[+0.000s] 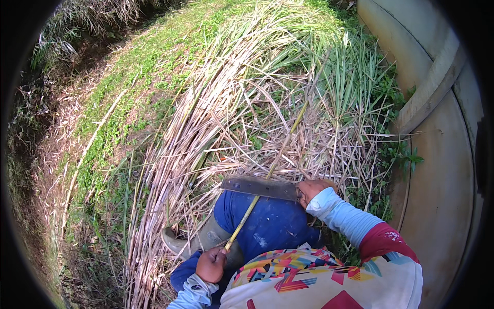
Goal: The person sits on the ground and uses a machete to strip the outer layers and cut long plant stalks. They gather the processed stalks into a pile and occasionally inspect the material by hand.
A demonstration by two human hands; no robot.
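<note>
My left hand (211,264) is closed around the lower end of a long, thin yellow-green cane stalk (250,207). From there the stalk slants up and to the right, over my blue trouser leg, toward the leafy pile. In my right hand (313,191) is a machete (257,187) with a broad, dark blade, held level and pointing left above my knee. The blade crosses the stalk and looks to be against it; whether it cuts in, I cannot tell. My right fingers wrap the machete's handle, which is mostly hidden.
Cut stalks lie in a long heap (177,139) on the left. Dry and green leaves (329,134) cover the ground ahead. A tan wall (435,190) with a slanting beam (429,92) stands on the right. My rubber boot (213,237) is beside the heap.
</note>
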